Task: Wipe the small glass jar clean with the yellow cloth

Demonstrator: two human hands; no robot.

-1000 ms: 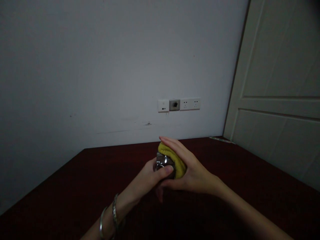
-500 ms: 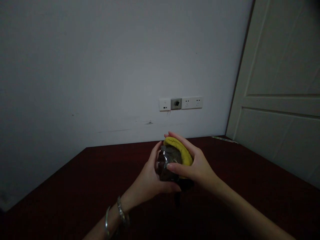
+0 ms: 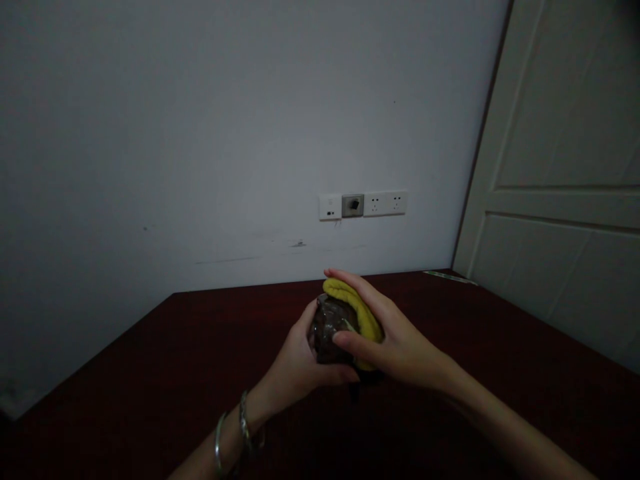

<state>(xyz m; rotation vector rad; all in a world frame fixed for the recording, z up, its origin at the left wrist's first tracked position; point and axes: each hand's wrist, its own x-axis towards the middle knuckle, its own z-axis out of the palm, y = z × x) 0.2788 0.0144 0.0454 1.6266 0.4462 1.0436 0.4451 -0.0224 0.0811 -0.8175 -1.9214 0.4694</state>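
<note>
Red table [image 3: 225, 327], left hand [image 3: 295, 360] gripping dark object [image 3: 327, 323], right hand [image 3: 403, 343] clasping yellow cloth [image 3: 367, 323] against it

One dark rounded object [image 3: 330, 319], glossy, exact kind unclear, held between left hand [image 3: 294, 358] and right hand [image 3: 400, 337]. One yellow cloth [image 3: 368, 324], soft-looking, folded, curves along the object's right side, under the latter palm.

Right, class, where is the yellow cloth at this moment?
In the head view, the cloth is in the lower half, just right of centre, between the right hand and the dark object, below the wall plates.
</note>
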